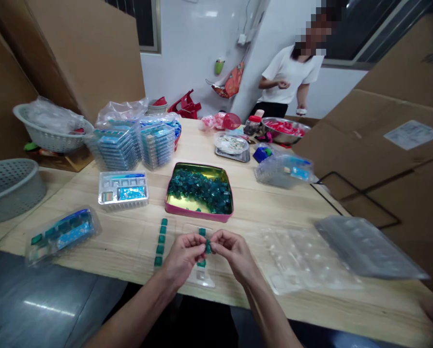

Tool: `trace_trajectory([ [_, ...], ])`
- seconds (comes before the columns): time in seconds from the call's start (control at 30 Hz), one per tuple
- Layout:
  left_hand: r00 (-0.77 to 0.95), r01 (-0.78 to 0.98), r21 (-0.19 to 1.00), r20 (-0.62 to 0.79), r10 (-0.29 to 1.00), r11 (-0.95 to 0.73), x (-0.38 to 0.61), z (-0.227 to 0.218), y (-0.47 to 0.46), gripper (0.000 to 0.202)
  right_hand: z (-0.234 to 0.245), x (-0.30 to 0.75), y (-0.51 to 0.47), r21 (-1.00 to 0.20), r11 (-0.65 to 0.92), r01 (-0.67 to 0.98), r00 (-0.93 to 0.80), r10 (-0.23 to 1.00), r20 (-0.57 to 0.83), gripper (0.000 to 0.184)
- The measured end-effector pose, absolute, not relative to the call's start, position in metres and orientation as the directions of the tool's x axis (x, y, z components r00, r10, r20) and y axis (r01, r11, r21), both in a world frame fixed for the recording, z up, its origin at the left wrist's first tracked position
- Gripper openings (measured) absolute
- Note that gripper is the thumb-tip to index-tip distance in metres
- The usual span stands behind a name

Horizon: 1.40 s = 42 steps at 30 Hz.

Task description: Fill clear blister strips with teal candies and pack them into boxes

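My left hand (pixel 184 255) and my right hand (pixel 231 249) meet over the front of the table, fingertips pinched on one small green translucent block (pixel 208 247). Under them lies a clear plastic tray (pixel 209 280) with a few more green blocks, partly hidden by my fingers. To the left, a second clear tray (pixel 149 241) carries a column of several green blocks (pixel 161 238). Just beyond my hands is a pink-rimmed tin (pixel 198 217) with a gold inside, holding a heap of dark green blocks (pixel 201 187).
Filled blister packs (pixel 124 191) and tall stacks of them (pixel 116 145) stand at the left, near grey baskets (pixel 13 188). Clear plastic sheets (pixel 306 256) lie at the right. Cardboard (pixel 394 130) borders the right side. A person (pixel 291 72) stands at the back.
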<state>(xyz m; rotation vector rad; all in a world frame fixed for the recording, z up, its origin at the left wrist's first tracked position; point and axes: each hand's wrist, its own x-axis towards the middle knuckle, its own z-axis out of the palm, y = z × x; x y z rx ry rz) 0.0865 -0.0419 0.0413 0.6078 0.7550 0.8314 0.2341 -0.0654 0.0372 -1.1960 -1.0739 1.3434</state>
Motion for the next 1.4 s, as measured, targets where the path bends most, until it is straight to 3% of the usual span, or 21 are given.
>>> trace_trajectory([
  [0.23, 0.514, -0.257, 0.805, -0.354, 0.781, 0.534, 0.076, 0.044, -0.051, 0.016, 0.027, 0.231, -0.089, -0.969, -0.146, -0.202, 0.029, 0.988, -0.155, 0.021],
  [0.43, 0.505, -0.085, 0.871, -0.382, 0.774, 0.484, 0.066, 0.035, -0.059, 0.020, 0.019, 0.229, -0.103, -0.962, -0.264, -0.076, -0.101, 0.961, -0.256, 0.014],
  [0.5, 0.483, 0.027, 0.910, -0.375, 0.791, 0.414, 0.065, 0.028, -0.063, 0.018, 0.015, 0.226, -0.104, -0.963, -0.271, -0.004, -0.132, 0.954, -0.268, 0.010],
  [0.57, 0.434, 0.226, 0.952, -0.289, 0.853, 0.207, 0.066, 0.022, -0.066, 0.014, 0.012, 0.223, -0.104, -0.965, -0.230, 0.126, -0.123, 0.962, -0.245, 0.005],
  [0.67, 0.424, 0.518, 0.842, -0.097, 0.900, -0.154, 0.068, 0.018, -0.073, 0.019, 0.012, 0.220, -0.102, -0.900, -0.080, 0.427, -0.083, 0.988, -0.128, 0.011],
  [0.77, 0.466, 0.628, 0.716, -0.030, 0.884, -0.306, 0.070, 0.018, -0.078, 0.021, 0.019, 0.218, -0.104, -0.787, 0.060, 0.614, -0.092, 0.996, 0.004, 0.019],
  [0.9, 0.497, 0.654, 0.665, -0.017, 0.868, -0.361, 0.070, 0.016, -0.080, 0.021, 0.026, 0.214, -0.113, -0.771, 0.194, 0.607, -0.137, 0.981, 0.139, 0.022],
  [1.1, 0.548, 0.681, 0.598, -0.035, 0.836, -0.422, 0.067, 0.012, -0.082, 0.021, 0.015, 0.208, -0.121, -0.677, 0.279, 0.681, -0.195, 0.960, 0.200, 0.025],
  [1.27, 0.634, 0.588, 0.554, 0.135, 0.761, -0.589, 0.052, 0.015, -0.100, 0.019, 0.005, 0.204, -0.129, -0.644, 0.349, 0.680, -0.183, 0.932, 0.312, 0.024],
  [1.4, 0.740, 0.510, 0.376, 0.267, 0.618, -0.773, 0.033, 0.005, -0.115, 0.033, 0.001, 0.194, -0.148, -0.564, 0.421, 0.710, -0.175, 0.882, 0.437, 0.023],
])
